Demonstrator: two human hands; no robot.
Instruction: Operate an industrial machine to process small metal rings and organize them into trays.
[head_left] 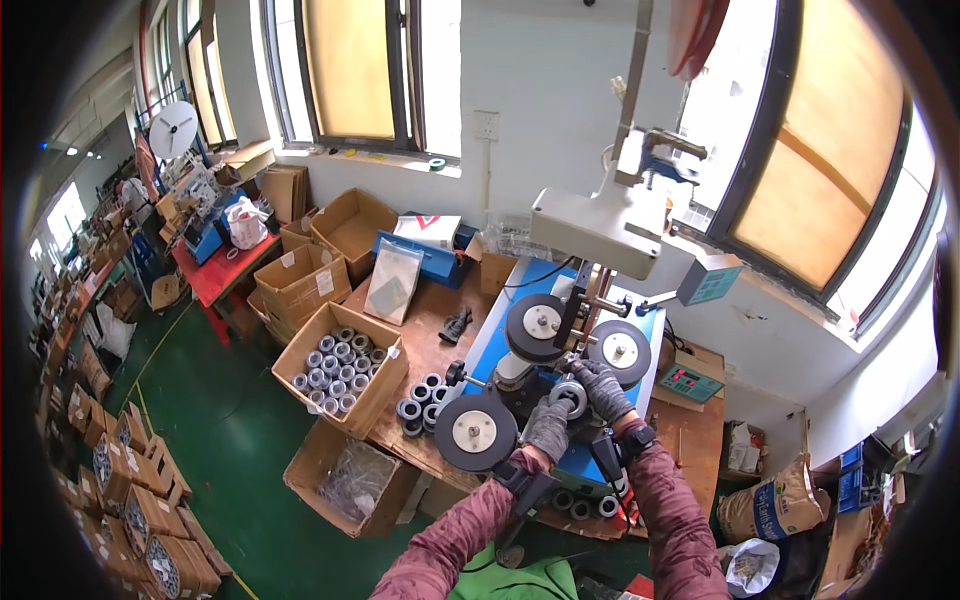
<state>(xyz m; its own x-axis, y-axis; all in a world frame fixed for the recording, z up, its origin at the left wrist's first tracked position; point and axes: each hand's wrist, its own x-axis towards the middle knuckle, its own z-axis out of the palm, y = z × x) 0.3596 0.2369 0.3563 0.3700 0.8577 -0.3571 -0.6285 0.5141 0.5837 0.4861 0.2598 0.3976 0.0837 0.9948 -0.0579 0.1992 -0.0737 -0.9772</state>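
Metal ring [570, 397] gripped by gloved fingers of both hands at machine [560, 340].

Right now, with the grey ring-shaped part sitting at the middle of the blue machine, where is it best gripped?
Probably by its outer rim, from the person's near side. The ring-shaped part faces the person, its back against the machine. The left hand and right hand already flank it; black discs crowd the other sides.
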